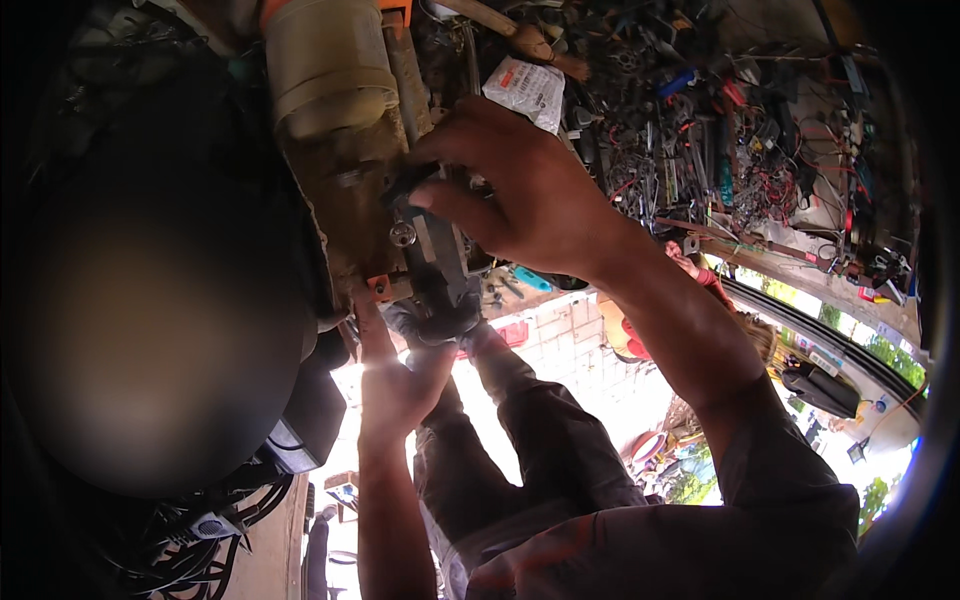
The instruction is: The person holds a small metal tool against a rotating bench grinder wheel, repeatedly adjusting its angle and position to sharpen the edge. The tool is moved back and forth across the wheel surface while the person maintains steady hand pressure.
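Note:
A worn metal machine (335, 220) carries a pale plastic cylinder (330, 70) with orange fittings at its top. A black metal part (430, 280) runs beside the body, with a small round silver fitting (403, 234) on it. My right hand (520, 190) reaches across from the right, its thumb and fingers closed around the upper end of the black part. Below, my left hand (400, 390) is at the machine's lower end, index finger along the body near an orange block (380, 288) and thumb against the black part; some fingertips are hidden.
Tools, wires and small parts (760, 150) crowd the surface at upper right, with a white printed packet (523, 95). A person's hand and red sleeve (690, 265) show behind my right forearm. A large blurred dark shape (150, 330) fills the left. My legs (540, 440) stand over tiled floor (570, 340).

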Tool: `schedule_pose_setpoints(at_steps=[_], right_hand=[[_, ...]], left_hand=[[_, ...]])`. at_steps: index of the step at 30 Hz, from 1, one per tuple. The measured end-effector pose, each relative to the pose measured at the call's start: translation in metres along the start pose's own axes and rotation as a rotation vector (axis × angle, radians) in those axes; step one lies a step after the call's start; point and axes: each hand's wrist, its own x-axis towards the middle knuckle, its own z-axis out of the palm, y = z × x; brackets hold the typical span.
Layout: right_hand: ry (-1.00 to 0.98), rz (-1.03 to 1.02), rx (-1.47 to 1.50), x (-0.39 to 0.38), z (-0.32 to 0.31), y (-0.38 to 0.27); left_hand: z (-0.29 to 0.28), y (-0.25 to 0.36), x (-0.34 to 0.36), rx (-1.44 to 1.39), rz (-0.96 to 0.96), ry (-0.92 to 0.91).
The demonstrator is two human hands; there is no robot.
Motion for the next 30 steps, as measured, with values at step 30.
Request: schedule_pose_setpoints(at_steps=[30], right_hand=[[-0.022, -0.117, -0.118, 0.018, 0.012, 0.007]], left_hand=[[0.004, -0.019, 0.012, 0.000, 0.130, 0.173]])
